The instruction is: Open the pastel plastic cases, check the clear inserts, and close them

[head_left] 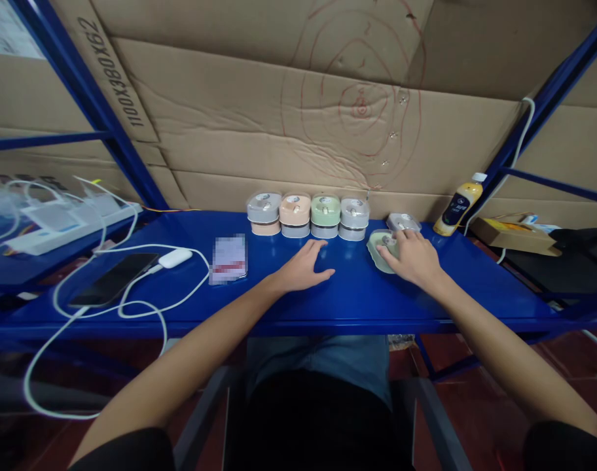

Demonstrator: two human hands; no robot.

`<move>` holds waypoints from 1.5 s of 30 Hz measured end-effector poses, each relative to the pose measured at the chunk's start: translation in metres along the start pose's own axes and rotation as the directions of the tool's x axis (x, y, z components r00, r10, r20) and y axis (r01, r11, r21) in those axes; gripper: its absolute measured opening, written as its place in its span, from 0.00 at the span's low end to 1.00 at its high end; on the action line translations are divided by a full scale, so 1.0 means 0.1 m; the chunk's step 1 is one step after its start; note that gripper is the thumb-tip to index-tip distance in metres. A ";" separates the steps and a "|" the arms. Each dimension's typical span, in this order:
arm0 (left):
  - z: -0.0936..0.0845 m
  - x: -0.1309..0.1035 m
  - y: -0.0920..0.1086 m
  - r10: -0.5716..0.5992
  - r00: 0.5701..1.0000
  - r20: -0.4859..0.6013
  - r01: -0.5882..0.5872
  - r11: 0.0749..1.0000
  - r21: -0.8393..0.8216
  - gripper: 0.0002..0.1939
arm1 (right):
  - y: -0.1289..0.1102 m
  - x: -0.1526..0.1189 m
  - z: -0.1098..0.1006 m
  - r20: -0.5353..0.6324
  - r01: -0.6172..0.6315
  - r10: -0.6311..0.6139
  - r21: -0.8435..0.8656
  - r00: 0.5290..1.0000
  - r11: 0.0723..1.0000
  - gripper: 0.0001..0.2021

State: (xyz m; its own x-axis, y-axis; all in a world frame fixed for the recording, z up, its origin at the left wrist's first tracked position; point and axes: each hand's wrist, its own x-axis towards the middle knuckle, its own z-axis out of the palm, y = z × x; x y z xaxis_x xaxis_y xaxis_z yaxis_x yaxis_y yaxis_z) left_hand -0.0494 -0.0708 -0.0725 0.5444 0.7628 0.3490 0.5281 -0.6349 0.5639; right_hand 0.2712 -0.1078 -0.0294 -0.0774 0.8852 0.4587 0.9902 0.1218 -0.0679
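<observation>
Four stacks of small lidded boxes stand in a row at the back of the blue table: a grey box [264, 207] over a peach one, a peach box [295, 210] over grey, a green box [325, 210] over grey, and a grey pair [354, 213]. My left hand [306, 267] is in front of them, fingers apart, holding nothing. On the right, my right hand [415, 256] grips a pale green box [378, 252], thumb on its top. Just behind that hand sits another grey box [401, 221], partly hidden.
A juice bottle [459, 205] stands at the back right, near an open carton [514, 235]. On the left lie a blurred packet [228, 259], a phone [114, 279], a white adapter [175, 258], looping cables and a power strip [77, 227]. Cardboard [230, 118] lines the back.
</observation>
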 end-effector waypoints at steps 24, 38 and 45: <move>-0.14 0.00 0.05 0.141 0.987 0.077 -0.127 0.978 -0.167 0.59 | -0.36 0.24 0.16 0.000 0.387 -0.459 0.536 0.889 0.750 0.41; -0.16 0.00 -0.01 0.185 0.979 0.087 -0.185 0.983 -0.009 0.24 | 0.28 0.30 0.38 0.238 0.038 -0.120 0.322 0.964 0.946 0.44; -0.19 0.00 0.00 0.172 0.980 0.105 -0.175 0.984 0.017 0.25 | 0.31 0.30 0.39 0.248 0.035 -0.126 0.343 0.960 0.939 0.42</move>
State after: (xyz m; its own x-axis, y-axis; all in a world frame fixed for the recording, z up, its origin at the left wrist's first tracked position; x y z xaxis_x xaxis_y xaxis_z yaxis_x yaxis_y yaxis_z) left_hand -0.0620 -0.0686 -0.0582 0.6922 0.6253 0.3604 0.4362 -0.7603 0.4813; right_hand 0.2951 -0.0597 -0.0527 -0.2282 0.9463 0.2291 0.8873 0.2990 -0.3512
